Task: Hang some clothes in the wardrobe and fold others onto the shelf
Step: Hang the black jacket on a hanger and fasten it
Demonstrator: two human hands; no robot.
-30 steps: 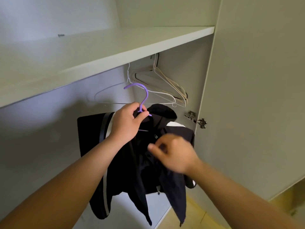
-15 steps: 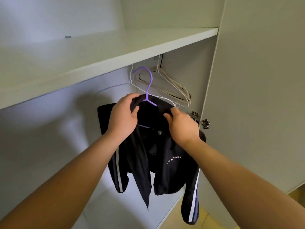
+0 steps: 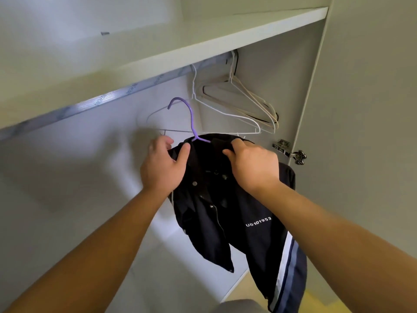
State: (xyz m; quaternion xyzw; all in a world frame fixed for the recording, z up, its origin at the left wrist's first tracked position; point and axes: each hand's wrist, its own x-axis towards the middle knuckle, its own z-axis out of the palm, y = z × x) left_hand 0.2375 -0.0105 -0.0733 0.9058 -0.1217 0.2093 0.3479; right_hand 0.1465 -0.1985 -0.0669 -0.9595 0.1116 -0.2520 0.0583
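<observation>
Right hand (image 3: pixel 250 166), free a second ago, now pinches jacket (image 3: pixel 225 211) collar opposite gripping left hand (image 3: pixel 162 164); purple hanger (image 3: pixel 191 118) hook at 12 o'clock, below rail (image 3: pixel 112 98); hanging likely next.

Pale grey wardrobe back panel (image 3: pixel 67 177) filled the view; door (image 3: pixel 361 109) and metal hinge (image 3: pixel 291 152) at 3 o'clock, yellow floor (image 3: pixel 320 301) at 5 o'clock.

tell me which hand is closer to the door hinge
Right. The right hand grips the jacket just left of the hinge; the left hand holds the jacket's other side, farther left.
</observation>
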